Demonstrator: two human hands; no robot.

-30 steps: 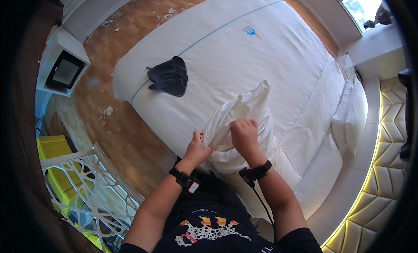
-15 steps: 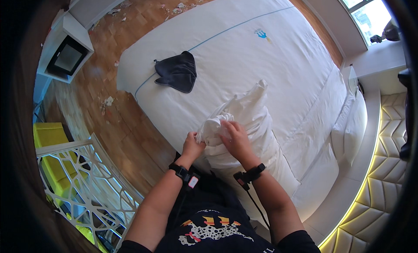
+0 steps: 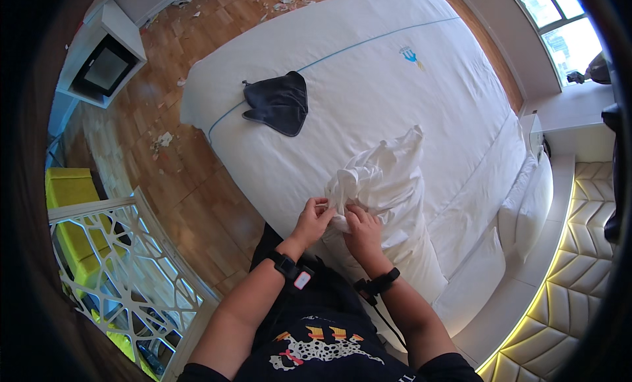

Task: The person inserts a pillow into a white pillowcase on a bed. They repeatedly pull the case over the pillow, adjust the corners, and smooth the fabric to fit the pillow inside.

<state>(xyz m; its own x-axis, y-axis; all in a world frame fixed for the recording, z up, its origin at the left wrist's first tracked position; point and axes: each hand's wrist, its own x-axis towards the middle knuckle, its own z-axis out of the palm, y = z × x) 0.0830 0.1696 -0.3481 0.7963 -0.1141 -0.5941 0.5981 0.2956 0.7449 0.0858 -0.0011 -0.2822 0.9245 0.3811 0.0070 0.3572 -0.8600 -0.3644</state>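
Note:
A crumpled white pillowcase point(image 3: 395, 178) lies bunched up at the near edge of the bed point(image 3: 342, 92); its far end forms a loose peak. My left hand point(image 3: 312, 219) pinches the gathered cloth at its left side, thumb and fingers together. Close beside it, my right hand point(image 3: 363, 229) is closed on the same cloth, knuckles up. Folds hide both sets of fingertips in part. Below my right hand the white fabric looks fuller, but I cannot tell what is inside.
A dark grey cloth piece point(image 3: 280, 105) lies on the bed's left part. White pillows point(image 3: 534, 204) rest by the padded headboard point(image 3: 559, 283). At left stand a lattice partition point(image 3: 125, 277), a yellow seat point(image 3: 76, 184) and a white cabinet point(image 3: 108, 59). Paper scraps point(image 3: 163, 140) litter the wooden floor.
My left hand has moved right, nearer my right hand, which has drawn slightly toward me. The bunched cloth has shifted right and its gathered opening has changed shape. The view has turned slightly.

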